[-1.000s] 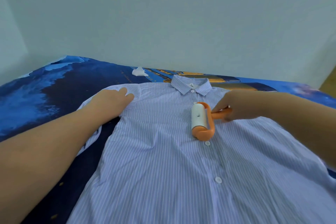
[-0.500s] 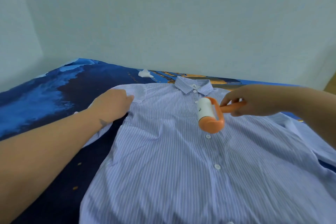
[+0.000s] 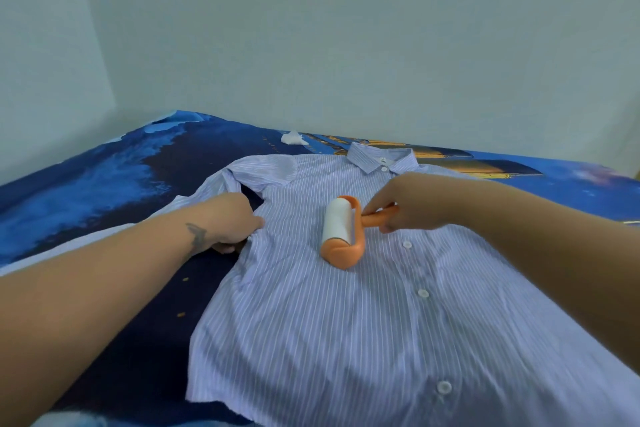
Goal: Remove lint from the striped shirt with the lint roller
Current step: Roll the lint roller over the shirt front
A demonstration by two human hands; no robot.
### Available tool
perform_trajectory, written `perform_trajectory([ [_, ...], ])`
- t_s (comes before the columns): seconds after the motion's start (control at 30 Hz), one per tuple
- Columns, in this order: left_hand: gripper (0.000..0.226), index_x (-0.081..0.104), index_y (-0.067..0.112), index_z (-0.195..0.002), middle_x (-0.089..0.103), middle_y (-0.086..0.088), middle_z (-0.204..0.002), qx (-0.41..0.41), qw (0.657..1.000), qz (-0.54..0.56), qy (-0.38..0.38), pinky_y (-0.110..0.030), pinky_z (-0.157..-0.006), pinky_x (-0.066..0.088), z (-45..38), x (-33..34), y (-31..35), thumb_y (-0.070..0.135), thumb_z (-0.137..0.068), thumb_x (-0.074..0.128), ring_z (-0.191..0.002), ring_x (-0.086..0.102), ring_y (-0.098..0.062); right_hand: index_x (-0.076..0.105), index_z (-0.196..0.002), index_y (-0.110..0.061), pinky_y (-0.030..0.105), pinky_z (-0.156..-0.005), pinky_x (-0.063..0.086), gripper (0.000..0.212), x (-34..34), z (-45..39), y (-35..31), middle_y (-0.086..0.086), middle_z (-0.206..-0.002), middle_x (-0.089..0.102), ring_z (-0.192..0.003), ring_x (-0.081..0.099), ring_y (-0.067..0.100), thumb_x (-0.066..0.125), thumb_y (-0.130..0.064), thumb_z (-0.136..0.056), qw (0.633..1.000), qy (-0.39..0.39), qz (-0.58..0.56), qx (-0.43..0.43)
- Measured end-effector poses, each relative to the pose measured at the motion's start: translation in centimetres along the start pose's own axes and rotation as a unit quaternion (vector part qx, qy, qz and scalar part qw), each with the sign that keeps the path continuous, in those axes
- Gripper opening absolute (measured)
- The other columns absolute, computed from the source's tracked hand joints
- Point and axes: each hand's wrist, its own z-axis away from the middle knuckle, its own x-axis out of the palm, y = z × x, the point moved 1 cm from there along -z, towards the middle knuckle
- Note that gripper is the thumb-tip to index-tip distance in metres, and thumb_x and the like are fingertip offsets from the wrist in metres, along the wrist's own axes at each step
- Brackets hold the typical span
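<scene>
A pale blue striped shirt (image 3: 329, 329) lies buttoned and face up on a dark blue bedsheet, collar towards the far wall. The lint roller (image 3: 341, 232), with a white roll in an orange frame, rests on the chest left of the button row. My right hand (image 3: 408, 204) is closed around its orange handle. My left hand (image 3: 230, 222) pinches the shirt's left side seam below the armpit, fingers curled on the cloth. The shirt's left sleeve lies folded under my left forearm.
The bedsheet (image 3: 104, 184) has a blue and gold print and meets pale walls at the back and left. A small crumpled white scrap (image 3: 293, 138) lies near the far edge, left of the collar. Tiny orange specks dot the sheet by the shirt's left side.
My left hand left the shoulder and came down to grip the side seam. The roller moved leftwards from the button row onto the left chest panel.
</scene>
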Motion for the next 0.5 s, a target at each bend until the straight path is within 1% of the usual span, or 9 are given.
perform_trajectory([
  [0.07,0.033,0.042,0.010,-0.068,0.047,-0.007,-0.056,0.009,1.000,0.007,0.004,-0.019,-0.036,0.035,0.3,-0.1,-0.1,0.026,-0.097,0.050,-0.033,0.041,-0.016,0.062,-0.125,-0.037,0.027,-0.073,0.035,0.037,-0.1,-1.2,-1.1,-0.006,-0.100,0.062,-0.085,0.049,0.012,0.064,-0.029,-0.088,1.000,0.010,0.010,-0.022],
  [0.1,0.032,0.043,0.010,-0.069,0.047,-0.007,-0.056,0.011,1.000,0.019,0.006,-0.019,-0.035,0.035,0.4,0.0,-0.1,0.024,-0.096,0.050,-0.034,0.041,-0.016,0.061,-0.125,-0.036,0.026,-0.070,0.034,0.037,-0.2,-1.8,-1.8,-0.007,-0.096,0.058,-0.084,0.047,0.012,0.064,-0.030,-0.089,0.999,0.015,0.015,-0.032],
  [0.17,0.027,0.047,0.008,-0.071,0.047,-0.009,-0.056,0.004,0.998,0.056,0.006,-0.019,-0.034,0.034,0.6,0.1,-0.1,0.018,-0.096,0.049,-0.036,0.041,-0.017,0.061,-0.126,-0.036,0.023,-0.061,0.030,0.037,-0.4,-2.9,-3.0,-0.008,-0.093,0.051,-0.083,0.045,0.012,0.062,-0.031,-0.089,0.998,0.023,0.024,-0.049],
  [0.27,0.020,0.053,0.005,-0.079,0.050,-0.012,-0.062,-0.015,0.989,0.145,-0.009,-0.023,-0.039,0.037,0.7,0.2,-0.5,0.013,-0.096,0.047,-0.045,0.042,-0.019,0.062,-0.125,-0.032,0.019,-0.054,0.026,0.035,-0.6,-4.2,-4.7,-0.003,-0.096,0.058,-0.079,0.046,0.012,0.060,-0.034,-0.090,0.996,0.033,0.032,-0.073],
  [0.33,0.018,0.058,0.005,-0.084,0.053,-0.010,-0.065,-0.014,0.985,0.173,-0.017,-0.021,-0.039,0.039,0.7,0.2,-0.8,0.013,-0.096,0.046,-0.048,0.044,-0.017,0.064,-0.124,-0.030,0.019,-0.052,0.026,0.033,-0.6,-4.8,-5.6,0.000,-0.099,0.062,-0.079,0.047,0.013,0.058,-0.034,-0.091,0.995,0.039,0.037,-0.084],
  [0.4,0.019,0.059,0.006,-0.086,0.054,-0.007,-0.063,-0.003,0.986,0.164,-0.014,-0.019,-0.037,0.039,0.8,0.3,-1.0,0.015,-0.097,0.047,-0.047,0.045,-0.015,0.065,-0.122,-0.029,0.019,-0.052,0.025,0.032,-0.5,-4.9,-5.9,-0.001,-0.096,0.064,-0.078,0.050,0.014,0.057,-0.035,-0.092,0.995,0.040,0.035,-0.090],
  [0.47,0.020,0.060,0.008,-0.085,0.056,-0.006,-0.060,0.018,0.994,0.111,0.006,-0.019,-0.037,0.040,0.8,0.4,-1.1,0.019,-0.097,0.048,-0.044,0.047,-0.013,0.067,-0.119,-0.030,0.020,-0.052,0.028,0.031,-0.2,-4.6,-5.6,0.000,-0.092,0.068,-0.077,0.059,0.017,0.057,-0.036,-0.091,0.995,0.037,0.011,-0.091],
  [0.5,0.021,0.060,0.010,-0.084,0.057,-0.004,-0.061,0.030,0.996,0.076,0.020,-0.021,-0.041,0.041,0.8,0.3,-1.1,0.021,-0.097,0.048,-0.044,0.048,-0.014,0.068,-0.117,-0.031,0.020,-0.052,0.029,0.030,-0.1,-4.3,-5.2,-0.001,-0.090,0.069,-0.077,0.063,0.017,0.058,-0.037,-0.090,0.995,0.035,-0.005,-0.088],
])
